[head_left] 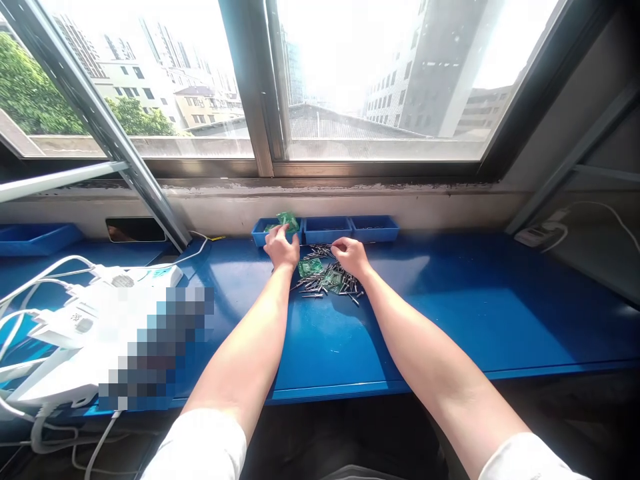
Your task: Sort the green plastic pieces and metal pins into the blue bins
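My left hand [281,248] is closed on a small green circuit board [289,221], held over the leftmost of three small blue trays [260,233] at the back of the blue table. My right hand [351,255] rests with its fingers pinched on a heap of small metal pins [320,279]; what it pinches is too small to make out. More green boards [310,267] lie among the pins between my hands.
Two more blue trays [327,230] [375,229] stand in a row below the window sill. White devices with cables [85,320] cover the table's left side. A larger blue tray [35,238] sits far left. A power strip [540,235] lies far right.
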The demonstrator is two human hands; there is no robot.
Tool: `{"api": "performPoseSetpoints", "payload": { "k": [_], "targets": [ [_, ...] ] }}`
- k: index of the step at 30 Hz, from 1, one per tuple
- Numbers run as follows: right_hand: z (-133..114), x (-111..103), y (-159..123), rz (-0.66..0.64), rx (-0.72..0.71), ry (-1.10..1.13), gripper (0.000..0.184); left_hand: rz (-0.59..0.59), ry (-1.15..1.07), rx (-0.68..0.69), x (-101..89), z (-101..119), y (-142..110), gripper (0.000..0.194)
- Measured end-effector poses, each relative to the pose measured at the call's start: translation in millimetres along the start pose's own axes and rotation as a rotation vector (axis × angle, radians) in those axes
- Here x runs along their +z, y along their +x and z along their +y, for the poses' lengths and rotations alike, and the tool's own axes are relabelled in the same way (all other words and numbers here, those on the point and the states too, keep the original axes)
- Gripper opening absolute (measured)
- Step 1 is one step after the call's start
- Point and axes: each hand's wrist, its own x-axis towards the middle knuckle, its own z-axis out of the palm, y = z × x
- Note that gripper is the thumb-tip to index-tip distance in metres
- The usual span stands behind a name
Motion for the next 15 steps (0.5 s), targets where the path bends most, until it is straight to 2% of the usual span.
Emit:
{"api": "performPoseSetpoints", "payload": {
  "k": [3, 8, 11, 15],
  "targets": [
    [1.4, 1.4, 0.2, 0.000, 0.000, -0.005, 0.017, -0.046, 0.041, -0.027, -0.7, 3.2, -1.5, 0.044],
    [1.3, 2.2, -0.1, -0.010, 0.012, -0.007, 0.017, -0.075, -0.023, -0.038, -3.4, 7.9, -1.7, 0.060],
    [0.0, 1.5, -0.7, -0.016, 0.013, -0.006, 0.017, -0.185, -0.014, -0.054, -1.0, 7.0, -1.5, 0.070],
    [-1.3, 1.2, -1.2, -0.021, 0.011, -0.006, 0.017, -0.313, 0.074, -0.130, 5.3, 4.8, -1.3, 0.073]
  ]
}}
